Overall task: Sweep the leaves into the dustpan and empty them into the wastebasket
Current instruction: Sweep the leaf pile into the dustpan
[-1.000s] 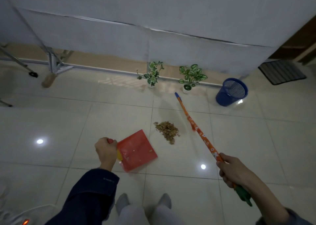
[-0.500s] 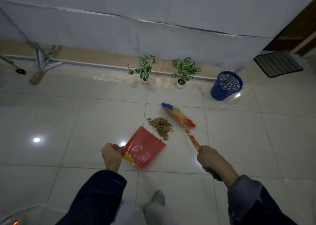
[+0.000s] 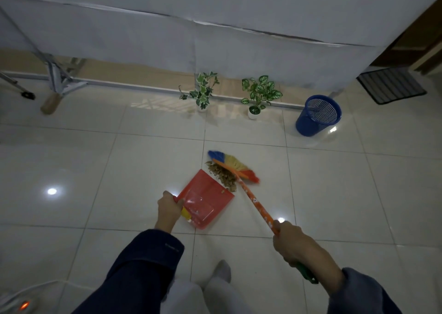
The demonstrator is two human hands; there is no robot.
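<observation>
A red dustpan [image 3: 206, 200] lies flat on the white tiled floor, its lip pointing up-right. My left hand [image 3: 168, 209] grips its handle. A pile of dry brown leaves [image 3: 223, 174] sits right at the lip, with one scrap inside the pan. My right hand [image 3: 290, 244] holds the orange handle of a broom [image 3: 248, 193]; its multicoloured bristles [image 3: 233, 164] press against the far side of the leaves. A blue mesh wastebasket [image 3: 315, 116] stands farther back on the right.
Two small potted plants [image 3: 202, 91] [image 3: 259, 95] stand by the base of a white cloth backdrop [image 3: 215, 34]. A metal stand leg [image 3: 59, 81] is at the back left, a dark mat [image 3: 391, 85] at the back right. My feet [image 3: 222, 270] are just below the dustpan.
The broom head came down and swept left behind the leaves, pushing them against the dustpan lip. My left hand turned the dustpan toward the pile and my right hand drew closer in.
</observation>
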